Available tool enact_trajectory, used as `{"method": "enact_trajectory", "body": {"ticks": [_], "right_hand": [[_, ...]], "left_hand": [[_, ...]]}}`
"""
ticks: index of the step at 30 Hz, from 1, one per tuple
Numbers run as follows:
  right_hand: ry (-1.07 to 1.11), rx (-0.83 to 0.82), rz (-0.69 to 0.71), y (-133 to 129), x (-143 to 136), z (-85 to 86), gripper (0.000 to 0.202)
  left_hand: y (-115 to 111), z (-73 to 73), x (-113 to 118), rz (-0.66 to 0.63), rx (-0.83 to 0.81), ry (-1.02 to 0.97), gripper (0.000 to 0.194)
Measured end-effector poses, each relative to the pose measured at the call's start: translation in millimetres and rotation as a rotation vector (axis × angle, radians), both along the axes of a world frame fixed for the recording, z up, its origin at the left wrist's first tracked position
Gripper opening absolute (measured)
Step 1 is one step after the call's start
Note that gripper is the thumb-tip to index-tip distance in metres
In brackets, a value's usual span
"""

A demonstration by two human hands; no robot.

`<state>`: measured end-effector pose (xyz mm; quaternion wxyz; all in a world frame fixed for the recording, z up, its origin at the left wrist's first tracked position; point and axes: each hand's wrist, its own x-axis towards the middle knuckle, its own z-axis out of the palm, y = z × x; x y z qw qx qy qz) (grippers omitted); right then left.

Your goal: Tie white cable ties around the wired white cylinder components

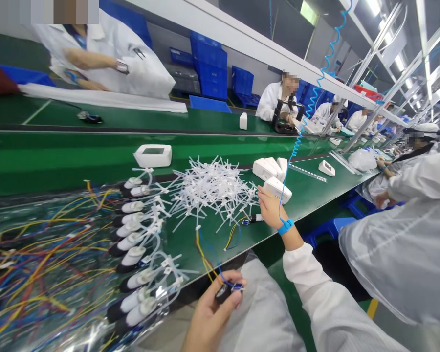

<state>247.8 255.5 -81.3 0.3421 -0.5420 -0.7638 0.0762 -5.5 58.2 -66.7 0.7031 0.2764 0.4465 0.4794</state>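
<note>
My left hand (214, 310) is closed around a small black part (223, 292) with a blue piece; yellow and blue wires (204, 259) run from it up over the table edge. A blue strap circles the wrist of my right hand (273, 210), which reaches over the table edge beside a white housing (277, 189). Under its palm side lies a black-and-white part (255, 219) with wires. Whether its fingers touch or grip anything is hard to make out. A pile of white cable ties (214, 188) spreads left of this hand.
Wired black-and-white parts (134, 256) line the left side on clear plastic, beside tangled wires (40, 259). More white housings (267, 168) stand behind my right hand. A coiled blue cord (317, 93) hangs down to my wrist. Several people in white coats sit along the line.
</note>
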Motion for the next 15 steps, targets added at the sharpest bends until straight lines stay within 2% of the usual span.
{"method": "enact_trajectory", "body": {"ticks": [3, 5, 7, 11, 15], "right_hand": [[0.041, 0.065, -0.019, -9, 5, 3.7, 0.045], [0.093, 0.135, -0.055, -15, 8, 8.6, 0.043], [0.16, 0.183, -0.095, -20, 11, 14.9, 0.042], [0.375, 0.205, -0.128, -25, 11, 28.5, 0.038], [0.639, 0.148, -0.135, -32, 4, 36.3, 0.03]], "left_hand": [[10, -25.6, 4, 0.038, -0.052, -0.014, 0.057], [17, -33.9, 5, 0.041, -0.042, -0.026, 0.054], [26, -35.7, 6, 0.039, 0.014, -0.006, 0.05], [48, -30.3, 11, 0.056, 0.121, 0.013, 0.044], [68, -26.1, 15, 0.077, 0.193, -0.008, 0.045]]}}
